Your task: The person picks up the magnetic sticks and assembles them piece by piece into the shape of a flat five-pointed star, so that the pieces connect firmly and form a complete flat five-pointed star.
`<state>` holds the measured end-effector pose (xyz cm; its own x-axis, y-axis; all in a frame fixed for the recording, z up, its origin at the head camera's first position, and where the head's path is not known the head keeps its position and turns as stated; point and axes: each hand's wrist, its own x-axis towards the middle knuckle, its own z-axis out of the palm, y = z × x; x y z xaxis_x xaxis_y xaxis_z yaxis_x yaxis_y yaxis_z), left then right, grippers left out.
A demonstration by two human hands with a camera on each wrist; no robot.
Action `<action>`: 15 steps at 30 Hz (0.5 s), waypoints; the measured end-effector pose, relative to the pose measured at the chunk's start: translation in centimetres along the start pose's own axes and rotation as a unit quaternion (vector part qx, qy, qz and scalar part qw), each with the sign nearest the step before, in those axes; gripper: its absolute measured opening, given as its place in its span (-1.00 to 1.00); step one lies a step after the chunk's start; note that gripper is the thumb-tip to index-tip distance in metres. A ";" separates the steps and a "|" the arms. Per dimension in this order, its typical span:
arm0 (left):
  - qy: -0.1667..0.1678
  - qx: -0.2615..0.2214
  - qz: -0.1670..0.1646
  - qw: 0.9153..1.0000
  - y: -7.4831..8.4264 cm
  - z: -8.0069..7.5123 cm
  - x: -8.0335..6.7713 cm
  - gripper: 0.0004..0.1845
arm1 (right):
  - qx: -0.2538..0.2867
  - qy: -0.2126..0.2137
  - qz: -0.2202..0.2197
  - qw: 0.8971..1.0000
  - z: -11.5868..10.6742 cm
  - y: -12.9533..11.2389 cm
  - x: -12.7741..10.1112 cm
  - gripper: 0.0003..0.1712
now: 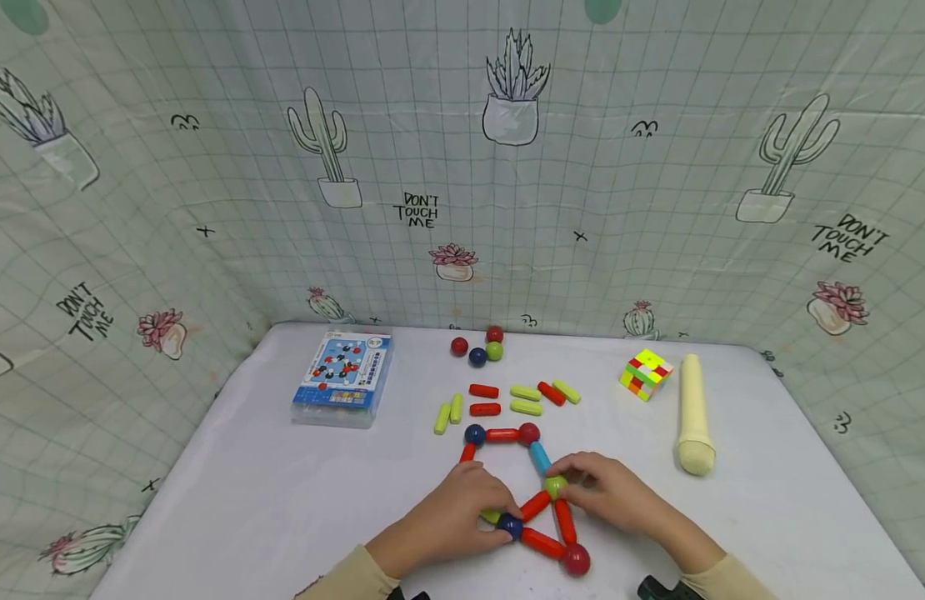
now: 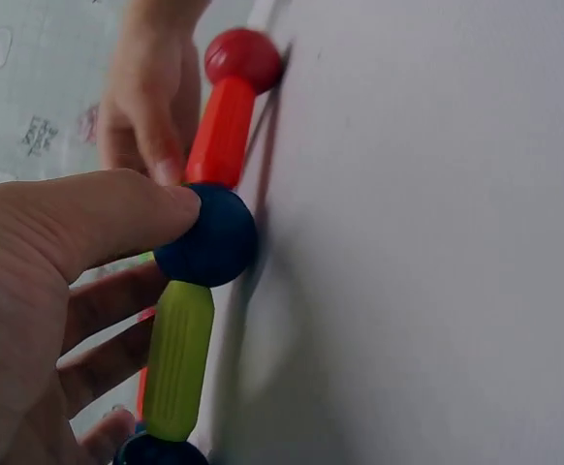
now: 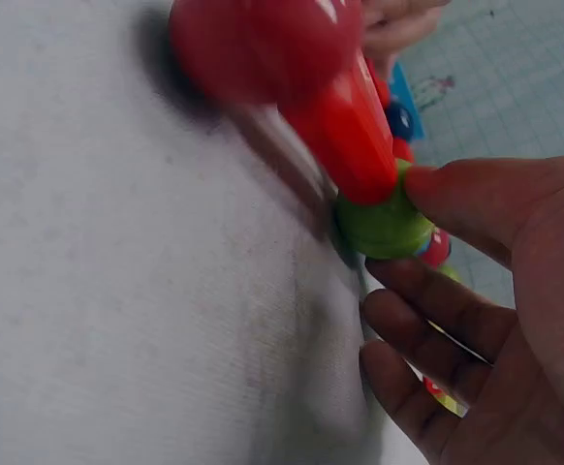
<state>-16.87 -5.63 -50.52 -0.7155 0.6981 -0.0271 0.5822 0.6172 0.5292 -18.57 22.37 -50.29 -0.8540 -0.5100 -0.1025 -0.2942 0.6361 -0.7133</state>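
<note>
Both hands are down on the stick-and-ball frame lying flat on the table [image 1: 230,500]: the left hand [image 1: 451,521] has thumb and curled fingers pinching the blue ball [image 1: 511,526] at the corner, probably to pin that joint, while the right hand [image 1: 616,492] has its thumb tip on the green ball [image 1: 555,486] with the other fingers loosely bent just below it. Spare sticks [image 1: 507,400] and balls [image 1: 479,346] sit well beyond the fingertips. Only readable writing is "DON'T TOUCH ME" on the curtain [image 1: 417,211]; the box [image 1: 343,377] label's too small.

Head view looks down over the table [image 1: 282,517]; both wrist views skim its surface close-up.
</note>
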 end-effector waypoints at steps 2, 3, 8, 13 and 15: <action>0.004 0.009 -0.007 1.000 -0.5 -0.5 -0.4 -0.79 | 0.001 0.000 -0.002 1.000 0.2 -0.1 -0.3 -0.73; 0.006 0.011 -0.011 1.000 -0.7 -0.7 -0.6 -0.79 | 0.004 0.000 -0.006 1.000 0.4 -0.3 -0.3 -0.73; 0.029 0.023 -0.018 0.999 -1.9 -1.5 -1.4 -0.81 | 0.006 0.012 -0.025 1.000 1.4 -1.0 0.0 -0.72; 0.053 0.019 -0.021 0.998 -2.7 -1.9 -1.8 -0.82 | 0.005 0.035 -0.034 0.999 2.2 -1.5 0.6 -0.73; 0.056 0.016 -0.022 0.998 -2.8 -2.0 -1.9 -0.81 | 0.003 0.041 -0.031 0.999 2.4 -1.6 0.7 -0.72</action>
<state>-17.88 -9.43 -50.24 -0.7788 0.6256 0.0466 0.5597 0.6594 0.5020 -17.69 19.57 -50.92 -0.8664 -0.4994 -0.0002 -0.3460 0.6007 -0.7207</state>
